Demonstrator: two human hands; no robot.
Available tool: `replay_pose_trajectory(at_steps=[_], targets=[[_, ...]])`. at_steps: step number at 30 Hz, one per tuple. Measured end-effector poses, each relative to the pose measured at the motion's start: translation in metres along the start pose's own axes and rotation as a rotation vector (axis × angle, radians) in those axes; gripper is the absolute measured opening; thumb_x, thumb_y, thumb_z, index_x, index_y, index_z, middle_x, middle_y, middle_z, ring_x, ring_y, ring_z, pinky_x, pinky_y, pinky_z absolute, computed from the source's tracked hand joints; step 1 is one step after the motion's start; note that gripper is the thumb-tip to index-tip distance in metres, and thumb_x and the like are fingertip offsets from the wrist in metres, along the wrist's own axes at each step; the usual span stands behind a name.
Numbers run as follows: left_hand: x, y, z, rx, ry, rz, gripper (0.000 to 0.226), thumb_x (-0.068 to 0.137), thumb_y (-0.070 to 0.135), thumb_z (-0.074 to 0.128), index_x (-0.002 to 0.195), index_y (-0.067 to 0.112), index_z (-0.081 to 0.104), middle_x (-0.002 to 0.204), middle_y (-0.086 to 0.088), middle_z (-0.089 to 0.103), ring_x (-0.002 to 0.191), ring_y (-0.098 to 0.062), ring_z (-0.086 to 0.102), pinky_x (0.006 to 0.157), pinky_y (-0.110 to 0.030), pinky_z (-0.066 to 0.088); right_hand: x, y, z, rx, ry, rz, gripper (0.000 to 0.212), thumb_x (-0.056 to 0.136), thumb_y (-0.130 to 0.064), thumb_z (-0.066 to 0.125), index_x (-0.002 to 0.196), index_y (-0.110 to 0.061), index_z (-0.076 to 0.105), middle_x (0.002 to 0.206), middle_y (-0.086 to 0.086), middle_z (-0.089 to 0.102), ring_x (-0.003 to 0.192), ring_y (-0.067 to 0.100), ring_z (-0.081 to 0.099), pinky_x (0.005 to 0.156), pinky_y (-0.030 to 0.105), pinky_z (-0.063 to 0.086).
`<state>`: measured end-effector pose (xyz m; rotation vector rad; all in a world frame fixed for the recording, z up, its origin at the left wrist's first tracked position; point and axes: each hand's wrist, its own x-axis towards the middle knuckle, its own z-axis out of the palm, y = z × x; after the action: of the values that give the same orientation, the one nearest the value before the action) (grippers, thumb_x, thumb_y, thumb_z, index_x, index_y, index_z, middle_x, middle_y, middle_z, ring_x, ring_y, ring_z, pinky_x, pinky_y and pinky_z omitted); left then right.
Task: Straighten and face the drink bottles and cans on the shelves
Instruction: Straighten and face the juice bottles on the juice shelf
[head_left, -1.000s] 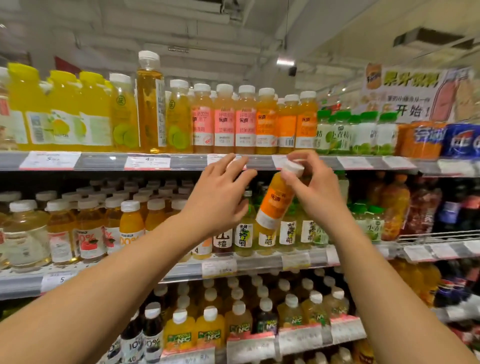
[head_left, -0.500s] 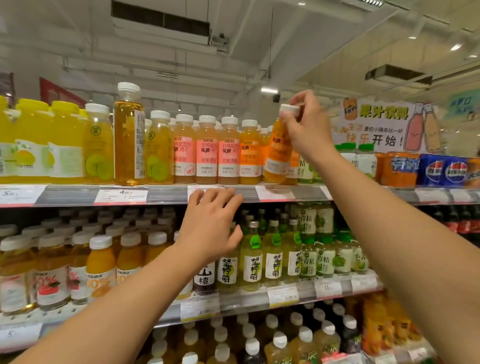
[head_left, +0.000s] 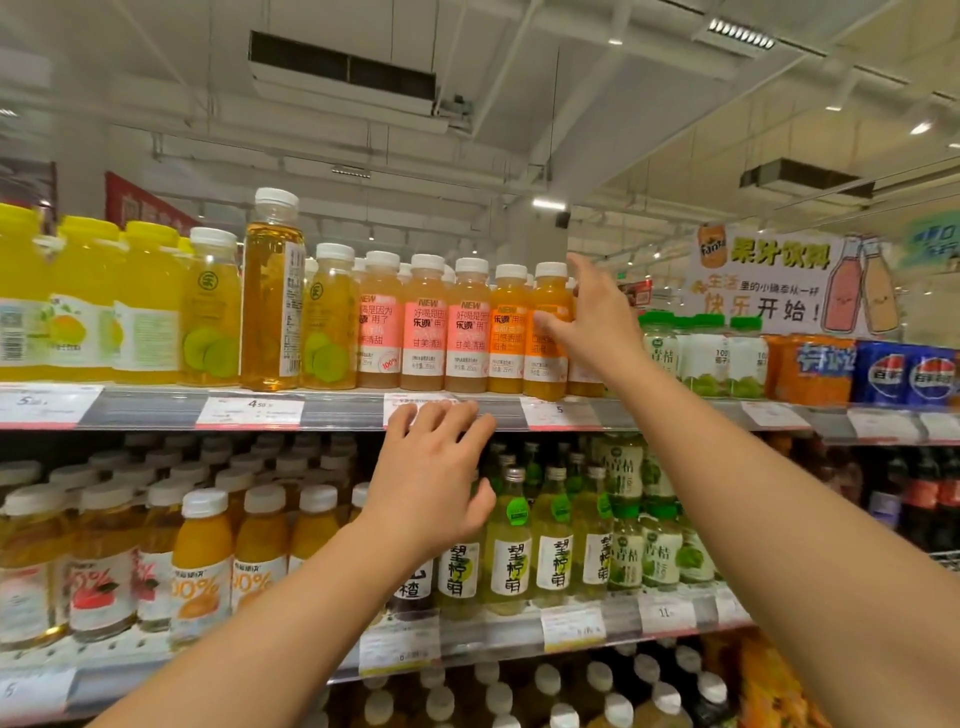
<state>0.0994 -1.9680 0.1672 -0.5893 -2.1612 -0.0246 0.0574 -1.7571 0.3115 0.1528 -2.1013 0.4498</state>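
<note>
Top shelf (head_left: 343, 410): one row of juice bottles, labels mostly forward; a tall bottle (head_left: 272, 291) stands with its label turned sideways.
Middle shelf (head_left: 488, 636): orange and green bottles in rows, mostly facing out.
Right hand (head_left: 592, 317): thumb and fingers curled around the orange bottle (head_left: 545, 332), which stands upright on the top shelf at the right end of its row.
Left hand (head_left: 431, 488): fingers relaxed, holding nothing, fingertips at the top shelf's edge.
Progress: seemingly partway; the orange bottle looks placed, the tall one unfaced.
</note>
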Motion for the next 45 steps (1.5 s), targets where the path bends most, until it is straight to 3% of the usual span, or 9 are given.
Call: replay_pose_trajectory(at_steps=[2,6,11,18,25,32,37,39,45], targets=[[0.0,0.0,0.0,-0.001,0.008,-0.005,0.062,0.081,0.052,0.05,0.137,0.025,0.055,0.14,0.0,0.056,0.128,-0.027,0.051,0.109,-0.052,0.037,-0.021,0.005,0.005,0.02,0.06,0.034,0.082,0.083,-0.055,0.076,0.147,-0.027,0.034,0.136,0.002,0.055,0.114,0.022,0.06,0.09,0.043,0.053],[0.0,0.003,0.001,-0.003,0.016,-0.026,0.061,0.08,0.05,0.053,0.135,0.024,0.057,0.139,0.0,0.058,0.127,-0.027,0.051,0.108,-0.054,0.037,-0.07,0.014,0.027,-0.144,0.054,0.075,0.064,0.081,-0.069,0.068,0.122,-0.027,0.043,0.101,-0.005,0.066,0.088,0.02,0.066,0.072,0.038,0.057],[0.0,0.004,0.001,0.011,0.006,-0.037,0.061,0.08,0.051,0.053,0.136,0.025,0.056,0.14,0.001,0.057,0.128,-0.027,0.051,0.109,-0.053,0.037,-0.078,0.013,0.032,-0.218,0.068,0.126,0.046,0.085,-0.063,0.066,0.104,-0.023,0.055,0.087,-0.006,0.062,0.078,0.018,0.059,0.061,0.03,0.042],[0.0,0.01,-0.003,0.0,-0.02,-0.061,0.064,0.081,0.054,0.047,0.139,0.027,0.054,0.143,0.002,0.055,0.132,-0.026,0.049,0.111,-0.054,0.037,-0.065,0.021,0.03,-0.124,0.026,0.263,0.024,0.085,-0.043,0.067,0.08,-0.021,0.06,0.079,-0.004,0.061,0.078,0.021,0.062,0.06,0.03,0.044],[0.001,0.014,-0.004,-0.001,-0.013,-0.1,0.063,0.079,0.052,0.048,0.135,0.026,0.058,0.138,0.002,0.058,0.128,-0.025,0.052,0.109,-0.052,0.04,-0.068,0.024,0.043,-0.149,0.039,0.197,0.031,0.095,-0.051,0.059,0.088,-0.022,0.068,0.089,-0.002,0.063,0.091,0.021,0.058,0.071,0.038,0.058],[0.003,0.022,-0.006,-0.014,-0.011,-0.128,0.066,0.079,0.052,0.044,0.137,0.024,0.057,0.14,0.001,0.057,0.129,-0.025,0.049,0.111,-0.051,0.037,-0.097,0.036,0.042,-0.09,0.03,0.061,0.036,0.101,-0.043,0.046,0.117,-0.021,0.069,0.118,-0.001,0.062,0.115,0.022,0.048,0.095,0.04,0.046],[-0.002,0.034,-0.013,0.01,-0.18,-0.182,0.078,0.089,0.054,0.046,0.159,0.031,0.021,0.168,0.004,0.018,0.156,-0.023,0.01,0.126,-0.052,0.008,-0.134,0.048,0.04,0.031,0.026,-0.091,0.042,0.098,-0.036,0.055,0.133,-0.016,0.062,0.137,0.005,0.061,0.13,0.025,0.049,0.109,0.046,0.041],[-0.012,0.039,-0.019,0.0,-0.237,-0.184,0.079,0.093,0.052,0.048,0.161,0.033,0.013,0.17,0.005,0.004,0.157,-0.022,-0.001,0.126,-0.052,0.006,-0.155,0.047,0.037,0.055,0.03,-0.162,0.045,0.094,-0.031,0.062,0.136,-0.014,0.06,0.139,0.008,0.059,0.133,0.029,0.048,0.112,0.05,0.041],[-0.096,0.032,-0.037,-0.073,-0.283,-0.215,0.069,0.086,0.059,0.03,0.148,0.03,0.045,0.161,0.004,0.034,0.149,-0.02,0.029,0.119,-0.042,0.031,-0.206,0.028,0.037,0.175,-0.048,-0.262,0.036,0.089,-0.024,0.068,0.123,-0.012,0.068,0.129,0.009,0.065,0.12,0.029,0.057,0.1,0.049,0.051]])
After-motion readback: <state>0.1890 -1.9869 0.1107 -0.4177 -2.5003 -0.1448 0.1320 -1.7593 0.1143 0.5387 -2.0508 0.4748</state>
